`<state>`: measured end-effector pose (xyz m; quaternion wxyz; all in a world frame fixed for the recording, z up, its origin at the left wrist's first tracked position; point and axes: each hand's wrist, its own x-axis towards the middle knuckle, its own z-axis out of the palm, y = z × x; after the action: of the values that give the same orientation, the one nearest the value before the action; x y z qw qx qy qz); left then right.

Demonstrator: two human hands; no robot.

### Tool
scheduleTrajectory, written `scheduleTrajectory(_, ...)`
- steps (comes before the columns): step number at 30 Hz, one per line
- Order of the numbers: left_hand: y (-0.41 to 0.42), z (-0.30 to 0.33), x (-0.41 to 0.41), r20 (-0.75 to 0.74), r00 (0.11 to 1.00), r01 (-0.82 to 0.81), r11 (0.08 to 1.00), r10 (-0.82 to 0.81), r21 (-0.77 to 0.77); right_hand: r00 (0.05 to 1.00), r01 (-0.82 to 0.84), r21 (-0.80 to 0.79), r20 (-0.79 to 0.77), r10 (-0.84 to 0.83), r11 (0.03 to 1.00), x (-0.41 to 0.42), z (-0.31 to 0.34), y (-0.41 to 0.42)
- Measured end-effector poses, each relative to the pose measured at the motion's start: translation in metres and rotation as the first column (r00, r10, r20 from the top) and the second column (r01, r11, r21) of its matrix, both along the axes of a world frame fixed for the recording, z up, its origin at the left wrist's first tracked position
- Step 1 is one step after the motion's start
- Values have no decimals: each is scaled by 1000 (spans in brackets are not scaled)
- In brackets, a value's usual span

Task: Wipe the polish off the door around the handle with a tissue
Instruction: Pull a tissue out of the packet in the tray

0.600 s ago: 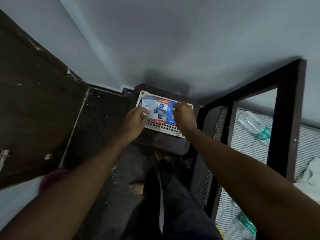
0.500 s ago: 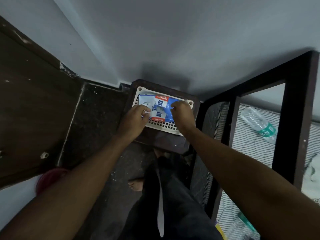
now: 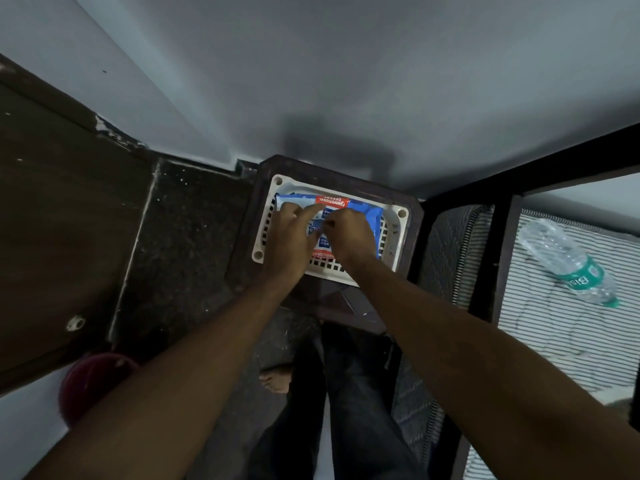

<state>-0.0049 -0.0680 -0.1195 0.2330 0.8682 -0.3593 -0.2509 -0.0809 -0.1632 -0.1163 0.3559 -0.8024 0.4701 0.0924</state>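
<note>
A blue, red and white tissue pack (image 3: 363, 216) lies in a white perforated basket (image 3: 394, 233) on a dark brown stool (image 3: 249, 216). Both hands meet over the middle of the pack. My left hand (image 3: 294, 237) rests on its left half with fingers bent toward the centre. My right hand (image 3: 346, 237) pinches something small and pale at the pack's middle. The dark wooden door (image 3: 62, 220) stands at the left; its handle is out of view.
A grey wall fills the top. A dark bed frame (image 3: 485, 265) stands right of the stool, with a striped mattress (image 3: 571, 334) and a lying plastic water bottle (image 3: 568, 261). A maroon round object (image 3: 90, 382) sits low by the door. My legs stand below the stool.
Both hands have moved together from the pack's two sides to its middle. The view has shifted slightly.
</note>
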Motion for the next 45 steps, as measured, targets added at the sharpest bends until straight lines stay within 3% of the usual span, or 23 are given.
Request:
scheduleTrajectory(11, 4, -28, -5, 9, 999, -30, 999, 30, -32, 996, -86, 57, -10, 87, 995, 2, -26, -3)
scheduleTrajectory(19, 3, -31, -9, 19, 997, -72, 997, 71, 4, 993, 42, 197, 104, -63, 979, -4, -19, -15)
scheduleTrajectory(28, -4, -29, -9, 11, 991, -136, 991, 136, 15, 997, -14, 312, 77, -11, 950, -4, -9, -29)
scheduleTrajectory(35, -3, -28, -11, -11, 983, -181, 982, 181, -54, 945, 254, 511, 49, -324, 821, -8, -9, -38)
scheduleTrajectory(41, -1, -30, -12, -34, 976, -216, 971, 214, -100, 973, 224, 539, -71, -221, 812, 1, -6, -46)
scheduleTrajectory(45, -3, -30, -13, -39, 976, -216, 972, 213, -97, 988, 156, 546, -66, -143, 823, -3, -9, -51)
